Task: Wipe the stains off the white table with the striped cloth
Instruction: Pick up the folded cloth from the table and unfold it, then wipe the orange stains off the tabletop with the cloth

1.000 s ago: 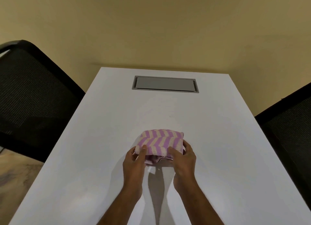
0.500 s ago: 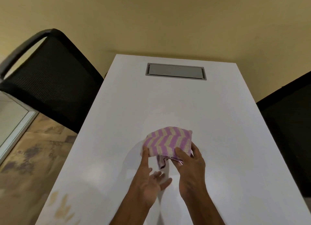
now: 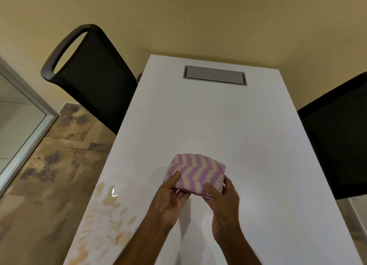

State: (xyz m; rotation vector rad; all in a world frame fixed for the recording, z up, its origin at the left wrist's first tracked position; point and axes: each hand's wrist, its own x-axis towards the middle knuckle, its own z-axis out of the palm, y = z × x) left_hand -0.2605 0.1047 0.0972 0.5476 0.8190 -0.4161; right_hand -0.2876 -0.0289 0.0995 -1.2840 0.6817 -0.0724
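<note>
The folded terry cloth with purple and cream zigzag stripes is held over the middle of the near half of the white rectangular table, close to its surface; whether its far edge rests on the tabletop cannot be told. The cloth is gripped along its near edge by both hands. The left hand is placed at the cloth's near left corner, with the thumb laid on the striped top and the curled fingers tucked under the fold. The right hand is placed at the near right corner, with the thumb pressed on top and the other fingers wrapped around the right edge, so that the fabric is pinched between them. A thin purple hem is seen hanging below the fold between the two hands.

Tan and orange smeared stains are spread over the near left corner of the table, to the left of the left forearm and apart from the cloth. A small wet glint is seen at their upper edge.

A grey rectangular metal hatch is set flush into the far end of the tabletop. A black mesh-backed chair is stood against the table's left side, and a second black chair against its right side. Brown mottled floor tiles are seen below left, bordered by a metal-framed glass panel, and a plain beige wall is seen behind.
</note>
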